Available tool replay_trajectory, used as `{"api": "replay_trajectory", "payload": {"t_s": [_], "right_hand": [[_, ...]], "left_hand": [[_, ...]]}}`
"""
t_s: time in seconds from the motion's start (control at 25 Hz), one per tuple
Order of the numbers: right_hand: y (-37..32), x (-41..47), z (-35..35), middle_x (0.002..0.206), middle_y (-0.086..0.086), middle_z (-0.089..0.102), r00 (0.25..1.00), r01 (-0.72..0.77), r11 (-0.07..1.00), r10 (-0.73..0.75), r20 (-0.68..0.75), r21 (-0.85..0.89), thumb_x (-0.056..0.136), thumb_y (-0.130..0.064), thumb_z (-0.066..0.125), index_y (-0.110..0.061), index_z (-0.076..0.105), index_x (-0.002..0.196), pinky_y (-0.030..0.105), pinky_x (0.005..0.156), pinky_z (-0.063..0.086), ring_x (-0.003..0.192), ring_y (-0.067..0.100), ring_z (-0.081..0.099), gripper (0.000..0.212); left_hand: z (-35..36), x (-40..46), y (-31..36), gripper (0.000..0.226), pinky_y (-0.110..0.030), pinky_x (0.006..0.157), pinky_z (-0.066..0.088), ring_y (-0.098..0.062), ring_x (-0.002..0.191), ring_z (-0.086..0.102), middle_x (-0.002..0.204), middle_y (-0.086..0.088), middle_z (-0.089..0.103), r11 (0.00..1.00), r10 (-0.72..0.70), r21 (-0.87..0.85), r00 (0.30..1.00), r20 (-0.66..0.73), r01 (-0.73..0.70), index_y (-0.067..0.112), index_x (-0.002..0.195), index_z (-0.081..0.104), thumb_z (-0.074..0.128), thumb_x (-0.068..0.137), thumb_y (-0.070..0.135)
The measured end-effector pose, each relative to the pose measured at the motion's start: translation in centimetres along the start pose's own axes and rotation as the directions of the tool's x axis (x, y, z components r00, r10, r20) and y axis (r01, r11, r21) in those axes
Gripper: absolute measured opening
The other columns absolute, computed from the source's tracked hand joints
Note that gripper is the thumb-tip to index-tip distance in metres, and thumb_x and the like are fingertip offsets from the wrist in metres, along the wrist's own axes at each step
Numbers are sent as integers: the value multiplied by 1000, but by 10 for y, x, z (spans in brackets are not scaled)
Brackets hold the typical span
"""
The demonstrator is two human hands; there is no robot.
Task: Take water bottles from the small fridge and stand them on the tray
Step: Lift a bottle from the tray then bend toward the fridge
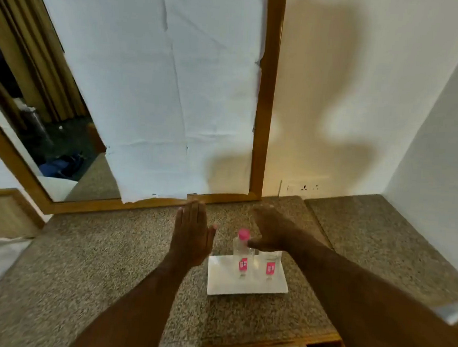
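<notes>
While two clear water bottles [243, 258] stand on the white tray [223, 281] on the speckled table [108, 259], the left hand [192, 235] floats flat and spread just left of them, holding nothing. Just under the right hand [268, 231] is the second bottle; its fingers look loosely curled, touching nothing.

We face a speckled granite bench [114, 252] set into a corner of cream walls [337, 86]. A wood-framed mirror [266, 94] leans above it, mostly covered by white paper [160, 87]; its bare strip reflects tan curtains [27, 51]. A socket plate [302, 188] sits low on the wall, where warm light casts soft shadows.
</notes>
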State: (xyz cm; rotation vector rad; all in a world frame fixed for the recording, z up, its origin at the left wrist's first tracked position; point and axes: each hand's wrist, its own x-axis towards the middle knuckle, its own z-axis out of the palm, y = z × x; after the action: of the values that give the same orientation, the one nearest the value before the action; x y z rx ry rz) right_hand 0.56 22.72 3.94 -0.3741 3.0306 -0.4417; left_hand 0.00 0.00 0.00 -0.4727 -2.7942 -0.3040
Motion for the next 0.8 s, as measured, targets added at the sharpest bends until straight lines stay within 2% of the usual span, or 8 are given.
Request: {"api": "replay_trajectory", "payload": {"t_s": [0.12,0.24,0.32,0.4,0.48,0.52,0.64,0.8], "right_hand": [[-12,0,33,145,3,48,985,5,994,14,174,-108,81,-33,72,-21,36,142,55,118,6,138,25,36,72],[-21,6,41,122,0,65,987,-32,994,48,154,-108,89,-21,62,-22,50,125,60,114,-5,124,23,53,38],[-28,5,28,108,0,68,989,-1,988,24,143,-155,91,-24,60,-19,55,114,62,114,0,112,21,59,23],[-33,-1,12,107,2,66,989,60,969,-25,146,-239,92,-29,58,-16,59,111,61,112,19,106,20,60,23],[-34,-11,-16,106,5,65,989,28,996,-15,145,-90,90,-28,62,-15,61,111,47,100,44,102,22,60,25],[-29,-20,-33,107,6,64,985,-15,1000,14,169,5,88,-27,65,-15,60,112,40,92,49,101,22,59,28],[-7,-57,-87,105,3,57,977,-55,998,54,207,-2,86,-31,69,-15,59,116,30,79,44,96,18,53,36],[67,-146,-110,98,2,58,959,-205,977,213,185,-65,84,-34,70,-16,61,108,30,74,41,91,19,53,31]], "left_hand": [[22,-24,-8,64,-51,113,28,-38,134,36,141,-25,43,1000,-28,-6,999,42,29,-2,138,34,29,94,45],[30,-32,-20,65,-50,113,28,-37,136,34,143,-24,42,1000,-10,10,998,66,9,-1,139,34,30,94,46],[24,-30,-24,66,-51,112,29,-37,136,34,143,-24,41,1000,5,0,997,83,-5,-1,138,34,29,94,47],[17,-31,-21,63,-52,110,32,-37,132,38,139,-24,45,999,45,-6,997,62,-45,-1,135,37,29,94,46],[7,-26,-4,56,-51,110,33,-36,128,43,134,-23,50,993,111,-45,994,20,-110,0,132,40,32,94,41],[3,-22,12,53,-51,111,33,-35,127,44,133,-23,51,986,153,-64,988,-13,-153,0,131,41,34,94,38],[2,-13,76,50,-52,113,31,-34,131,42,136,-22,51,956,255,-133,964,-72,-263,1,133,41,37,92,30],[30,-27,188,51,-52,114,29,-34,133,40,139,-23,48,872,445,-233,896,8,-431,1,136,40,36,92,27]]}}
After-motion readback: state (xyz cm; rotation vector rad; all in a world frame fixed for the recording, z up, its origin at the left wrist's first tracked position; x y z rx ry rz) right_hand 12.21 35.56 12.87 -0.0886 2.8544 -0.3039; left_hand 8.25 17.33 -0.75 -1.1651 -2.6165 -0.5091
